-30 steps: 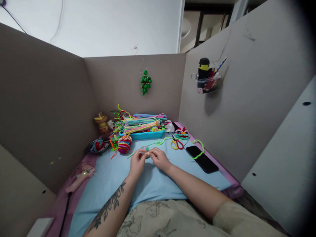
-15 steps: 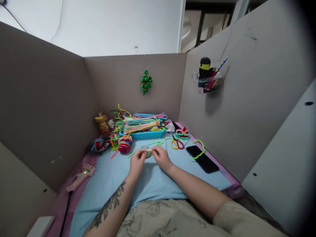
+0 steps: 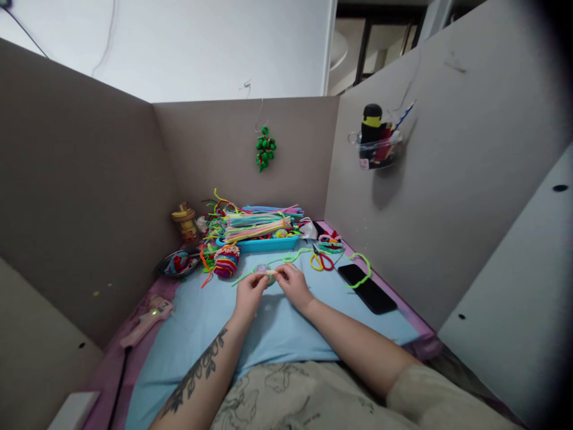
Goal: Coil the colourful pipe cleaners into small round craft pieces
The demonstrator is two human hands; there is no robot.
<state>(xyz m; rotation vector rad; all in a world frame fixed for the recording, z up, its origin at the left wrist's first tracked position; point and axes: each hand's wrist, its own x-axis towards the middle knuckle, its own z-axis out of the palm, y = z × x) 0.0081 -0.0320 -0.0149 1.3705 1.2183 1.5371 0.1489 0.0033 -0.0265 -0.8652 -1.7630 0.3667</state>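
Between the fingertips of both hands is a short pale pipe cleaner piece [image 3: 271, 273]. My left hand [image 3: 249, 294] pinches its left end, and my right hand [image 3: 294, 285] pinches the other end with fingers curled. Just behind the fingers lies a round pastel coil [image 3: 262, 269], partly covered by them. A green pipe cleaner [image 3: 293, 258] runs from near the coil toward yellow-and-red scissors [image 3: 322, 261]. To the left of my hands sits a striped multicoloured fuzzy piece [image 3: 227, 261].
A blue tray [image 3: 268, 245] heaped with pipe cleaners [image 3: 257, 224] stands at the back. A phone [image 3: 369, 291] lies right with a green pipe cleaner across it. On the left are a metal bowl [image 3: 164, 269] and a pink glue gun [image 3: 145, 325]. Grey panels [image 3: 286, 179] enclose the table.
Both hands stay in almost the same place, still pinching the pale piece. Only slight finger movement shows, and the round coil behind is a little more visible.
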